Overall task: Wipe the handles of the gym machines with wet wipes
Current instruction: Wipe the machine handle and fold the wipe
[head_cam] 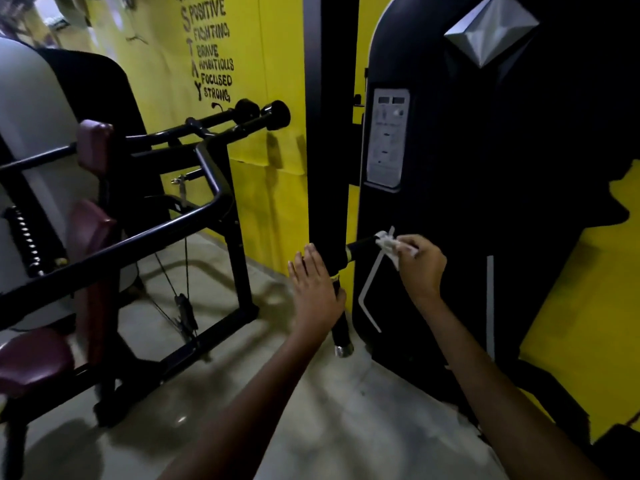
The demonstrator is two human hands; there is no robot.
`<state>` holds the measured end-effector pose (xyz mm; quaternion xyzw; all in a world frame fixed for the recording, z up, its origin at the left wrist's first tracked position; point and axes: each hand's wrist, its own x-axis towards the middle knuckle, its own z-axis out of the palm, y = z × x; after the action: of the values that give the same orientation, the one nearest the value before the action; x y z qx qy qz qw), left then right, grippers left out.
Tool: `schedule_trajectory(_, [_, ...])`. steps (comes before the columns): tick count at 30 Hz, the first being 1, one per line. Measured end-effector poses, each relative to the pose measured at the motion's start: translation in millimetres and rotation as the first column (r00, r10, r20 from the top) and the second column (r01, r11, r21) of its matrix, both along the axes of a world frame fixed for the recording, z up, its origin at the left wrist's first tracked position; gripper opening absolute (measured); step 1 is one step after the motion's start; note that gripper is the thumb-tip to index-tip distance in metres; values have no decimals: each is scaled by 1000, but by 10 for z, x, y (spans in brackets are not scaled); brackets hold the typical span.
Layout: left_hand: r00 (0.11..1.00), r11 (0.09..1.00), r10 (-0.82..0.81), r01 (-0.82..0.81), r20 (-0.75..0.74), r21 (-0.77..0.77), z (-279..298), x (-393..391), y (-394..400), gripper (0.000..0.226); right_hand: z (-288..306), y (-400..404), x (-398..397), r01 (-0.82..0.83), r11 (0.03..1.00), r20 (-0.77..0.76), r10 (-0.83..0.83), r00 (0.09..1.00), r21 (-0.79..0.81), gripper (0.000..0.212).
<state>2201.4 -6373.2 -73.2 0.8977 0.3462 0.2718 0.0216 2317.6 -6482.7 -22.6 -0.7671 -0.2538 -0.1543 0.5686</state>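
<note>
A black machine arm (329,216) hangs down in the middle, with two black handles at its foot. One handle (360,247) sticks out to the right; the other handle (341,327) points down and ends in a silver cap. My right hand (420,268) pinches a crumpled white wet wipe (389,244) against the tip of the right-pointing handle. My left hand (313,292) lies with straight fingers against the arm's lower end, just above the downward handle.
A tall black weight-stack housing (485,188) with an instruction plate (387,136) stands right behind the handles. To the left is another machine with a black tube frame (138,237), maroon pads (91,147) and two more black grips (273,116). Yellow wall behind, pale floor below.
</note>
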Motion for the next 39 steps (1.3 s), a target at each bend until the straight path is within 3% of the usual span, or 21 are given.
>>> schedule_trajectory(3, [1000,993,20,-21,15,118,-146,62,99,99,51,194,283,66,994,26,-69,997,83,21])
schedule_trajectory(5, [998,985,39,-46,48,167,-186,80,135,93,-14,347,429,70,997,118,-72,990,16,21])
schedule_trajectory(9, [992,980,49,-70,117,184,-225,115,152,81,-278,605,462,-46,979,268,100,958,-201,18])
schedule_trajectory(14, [960,978,86,-132,265,163,-221,156,124,74,-379,537,618,-103,965,390,192,900,-240,21])
schedule_trajectory(19, [946,967,130,-187,296,174,-248,205,114,74,-184,569,842,-200,930,311,298,903,-309,17])
schedule_trajectory(22, [933,965,160,-216,321,147,-263,246,96,74,-271,407,793,-276,921,344,363,866,-275,16])
schedule_trajectory(27, [937,955,219,-264,272,139,-240,259,65,74,-160,514,924,-307,919,288,372,882,-248,16])
schedule_trajectory(31, [943,960,210,-249,256,128,-245,204,35,77,-216,426,828,-378,894,280,436,855,-239,22])
schedule_trajectory(35, [947,970,180,-216,267,113,-213,157,20,84,-213,375,786,-364,917,215,393,894,-164,24])
schedule_trajectory(39, [954,969,161,-201,253,141,-194,116,30,85,-99,524,762,-387,892,183,431,883,-236,25])
